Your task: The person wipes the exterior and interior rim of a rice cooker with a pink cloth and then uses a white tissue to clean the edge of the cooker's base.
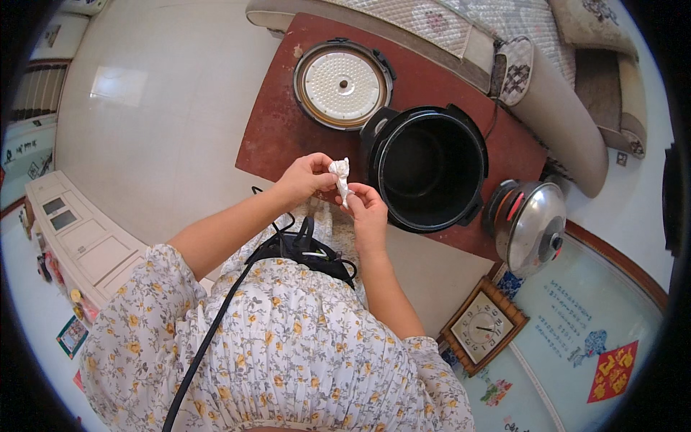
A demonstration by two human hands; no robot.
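Observation:
Between my two hands is a small crumpled white piece, probably tissue or paper (341, 171). My left hand (311, 175) pinches its upper part between thumb and fingers, and my right hand (365, 208) pinches the lower, twisted end. Just right of my hands an open black pressure cooker (429, 167) stands on the dark red table (329, 148); no contents can be made out in its dark inside. Beyond my hands, the cooker's round lid (345, 85) lies with its perforated, pale inner side up.
A steel pot with a domed glass lid (532, 229) stands at the table's right end. Past the table's far edge is a sofa with quilted covers (432, 24). A framed clock (482, 326) is at the lower right. A black cable (213, 329) runs down my front.

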